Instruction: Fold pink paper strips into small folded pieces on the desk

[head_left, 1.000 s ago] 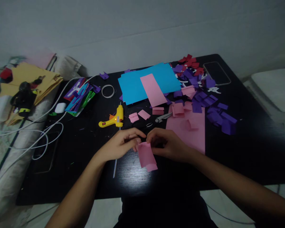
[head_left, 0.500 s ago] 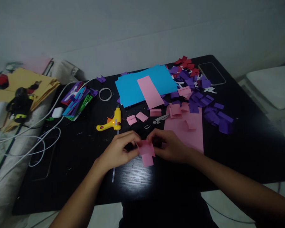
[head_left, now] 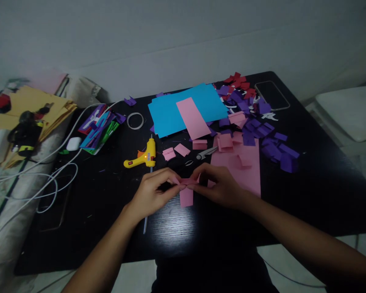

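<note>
My left hand [head_left: 154,191] and my right hand [head_left: 219,185] meet over the black table [head_left: 308,195], both pinching a small folded pink paper piece [head_left: 186,194] between their fingertips. Part of the pink piece hangs below the fingers. Just beyond the hands lie scissors [head_left: 205,153] and a yellow glue gun [head_left: 144,157] with its light on. A large pink sheet [head_left: 244,167] lies right beside my right hand, with small folded pink pieces [head_left: 226,141] on it.
A blue sheet [head_left: 171,112] with a pink strip [head_left: 192,117] lies at the back. Purple squares [head_left: 271,140] and red scraps [head_left: 239,81] are scattered at the right, near a phone [head_left: 272,95]. A tape ring [head_left: 135,120], coloured paper stack [head_left: 99,126] and white cables [head_left: 51,171] are left.
The hands have folded the pink piece shorter: much less of it hangs below the fingers than a second ago. The view shifted slightly.
</note>
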